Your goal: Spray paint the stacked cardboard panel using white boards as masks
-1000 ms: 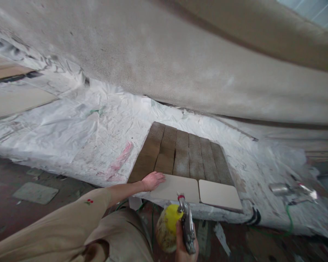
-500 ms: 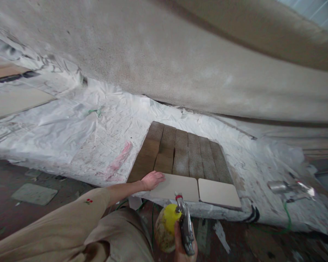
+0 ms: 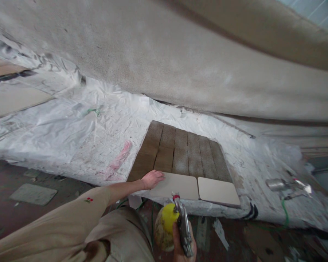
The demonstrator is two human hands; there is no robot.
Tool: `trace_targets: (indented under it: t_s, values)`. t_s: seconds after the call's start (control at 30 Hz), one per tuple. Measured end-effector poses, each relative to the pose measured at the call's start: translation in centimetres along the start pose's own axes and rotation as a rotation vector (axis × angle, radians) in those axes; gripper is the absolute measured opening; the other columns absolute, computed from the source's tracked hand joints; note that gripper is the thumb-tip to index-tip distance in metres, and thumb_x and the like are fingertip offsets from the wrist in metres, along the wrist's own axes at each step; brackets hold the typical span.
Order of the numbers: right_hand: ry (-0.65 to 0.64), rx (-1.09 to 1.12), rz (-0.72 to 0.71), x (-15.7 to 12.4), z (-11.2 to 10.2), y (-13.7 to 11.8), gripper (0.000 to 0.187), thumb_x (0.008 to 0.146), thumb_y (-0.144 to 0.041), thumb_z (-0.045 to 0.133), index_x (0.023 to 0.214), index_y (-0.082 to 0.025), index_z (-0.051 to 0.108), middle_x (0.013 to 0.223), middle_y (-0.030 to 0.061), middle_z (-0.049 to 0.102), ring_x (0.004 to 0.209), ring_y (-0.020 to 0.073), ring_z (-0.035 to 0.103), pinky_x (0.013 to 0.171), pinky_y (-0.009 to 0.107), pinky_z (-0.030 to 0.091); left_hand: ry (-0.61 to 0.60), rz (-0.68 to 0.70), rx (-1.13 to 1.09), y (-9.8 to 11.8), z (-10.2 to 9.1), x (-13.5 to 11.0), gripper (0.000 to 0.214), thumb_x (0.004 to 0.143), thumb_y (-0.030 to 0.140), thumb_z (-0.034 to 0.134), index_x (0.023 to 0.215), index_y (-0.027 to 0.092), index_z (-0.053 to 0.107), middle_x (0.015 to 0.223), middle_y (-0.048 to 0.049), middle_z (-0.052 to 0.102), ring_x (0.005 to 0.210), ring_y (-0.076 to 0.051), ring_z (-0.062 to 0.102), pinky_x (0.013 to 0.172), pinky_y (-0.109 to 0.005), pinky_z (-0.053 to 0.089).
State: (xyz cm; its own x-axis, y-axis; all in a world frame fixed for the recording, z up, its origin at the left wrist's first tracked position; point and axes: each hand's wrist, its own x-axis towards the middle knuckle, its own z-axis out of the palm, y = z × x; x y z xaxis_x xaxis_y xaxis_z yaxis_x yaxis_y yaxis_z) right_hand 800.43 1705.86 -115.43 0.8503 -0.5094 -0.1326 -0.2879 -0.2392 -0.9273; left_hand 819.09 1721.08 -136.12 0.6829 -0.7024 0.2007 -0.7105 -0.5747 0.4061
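Two cream rounded panels lie end to end along the near edge of a brown slatted mat. My left hand rests with its fingers stretched out over the left end of the left panel. The right panel is untouched, a narrow gap away. Low in front of me, my right hand is wrapped round the handle of a metal spray gun. A yellow, paint-stained cup is beside the gun, and its nozzle points toward the left panel.
White plastic sheeting covers the bench, with a pink crumpled strip on it. A second spray gun with a green hose lies at right. Behind hangs a large beige cloth. Another cream panel lies far left.
The spray gun in my right hand has shifted very slightly left. My left hand stays on the panel, and the view has moved a little.
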Motion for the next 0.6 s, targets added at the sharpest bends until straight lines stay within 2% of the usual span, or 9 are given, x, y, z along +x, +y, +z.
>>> trace_targets:
  t_s: [0.07, 0.2, 0.37, 0.5, 0.6]
  values:
    - [-0.021, 0.025, 0.05, -0.2, 0.0, -0.5, 0.041, 0.072, -0.053, 0.069, 0.093, -0.018, 0.067, 0.08, 0.0028, 0.069, 0.077, 0.0208, 0.065, 0.07, 0.027, 0.051, -0.002, -0.001, 0.001, 0.0, 0.0, 0.0, 0.038, 0.088, 0.018, 0.049, 0.126, 0.019, 0.057, 0.127, -0.0091, 0.058, 0.121, -0.024, 0.047, 0.094, -0.037, 0.038]
    - [-0.079, 0.055, 0.06, -0.2, 0.1, -1.2, 0.042, 0.068, -0.055, 0.071, 0.084, -0.016, 0.067, 0.078, 0.0032, 0.068, 0.074, 0.0205, 0.063, 0.069, 0.027, 0.051, 0.001, 0.004, 0.001, 0.0, -0.1, 0.1, 0.037, 0.089, 0.02, 0.048, 0.125, 0.019, 0.057, 0.126, -0.0091, 0.059, 0.119, -0.024, 0.048, 0.092, -0.038, 0.038]
    - [-0.124, 0.072, 0.062, -0.2, 0.5, -1.4, 0.044, 0.07, -0.057, 0.068, 0.088, -0.017, 0.068, 0.075, 0.0021, 0.067, 0.071, 0.0205, 0.064, 0.067, 0.027, 0.052, 0.009, 0.012, -0.007, -0.1, 0.1, 0.1, 0.039, 0.087, 0.018, 0.052, 0.126, 0.018, 0.057, 0.126, -0.0093, 0.059, 0.119, -0.025, 0.049, 0.092, -0.038, 0.039]
    - [-0.126, 0.08, 0.039, -0.3, 0.8, -1.6, 0.035, 0.07, -0.052, 0.07, 0.083, -0.02, 0.068, 0.071, 0.0002, 0.066, 0.067, 0.019, 0.062, 0.062, 0.026, 0.051, 0.009, 0.0, -0.013, 0.0, 0.1, 0.1, 0.04, 0.085, 0.017, 0.053, 0.125, 0.019, 0.057, 0.127, -0.0091, 0.058, 0.119, -0.024, 0.049, 0.093, -0.037, 0.039]
    - [-0.128, 0.05, 0.026, -0.3, 0.8, -1.8, 0.036, 0.071, -0.054, 0.068, 0.083, -0.02, 0.068, 0.073, 0.0013, 0.067, 0.069, 0.0201, 0.063, 0.064, 0.026, 0.052, 0.006, -0.003, -0.02, 0.1, -0.1, 0.2, 0.04, 0.085, 0.017, 0.053, 0.125, 0.02, 0.058, 0.126, -0.0086, 0.058, 0.119, -0.024, 0.049, 0.093, -0.037, 0.039]
